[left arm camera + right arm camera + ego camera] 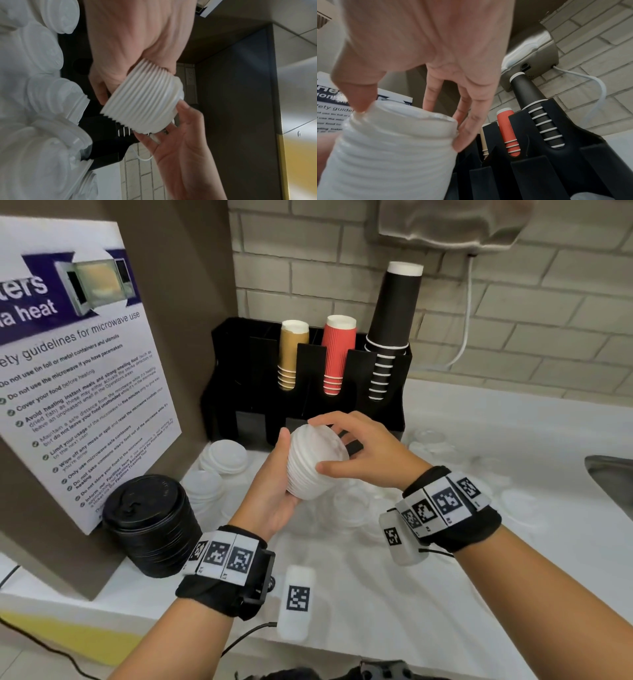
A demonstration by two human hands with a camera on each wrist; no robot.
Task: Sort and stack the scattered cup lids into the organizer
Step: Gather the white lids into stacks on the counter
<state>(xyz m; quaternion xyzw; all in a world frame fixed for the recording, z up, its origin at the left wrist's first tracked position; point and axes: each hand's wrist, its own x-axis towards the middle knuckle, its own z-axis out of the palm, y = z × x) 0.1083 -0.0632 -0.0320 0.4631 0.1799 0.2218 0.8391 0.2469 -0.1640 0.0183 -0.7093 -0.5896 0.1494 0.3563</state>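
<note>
White lid stack [313,463]: one nested stack, held above the counter [445,577], just near of the black organizer [308,405].
Axis: tilted, top leaning far-right toward the organizer's low front slots.
Left hand [274,491]: cups the stack's base, fingers curled round it.
Right hand [363,453]: fingertips pinch the top lid; nearer the organizer.
Counts: three cup stacks upright in organizer; one black lid stack [150,525] near-left; loose white lids [219,467], number unclear.

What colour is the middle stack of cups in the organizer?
Red stack of cups, with white rims; clearest in the head view.
</note>
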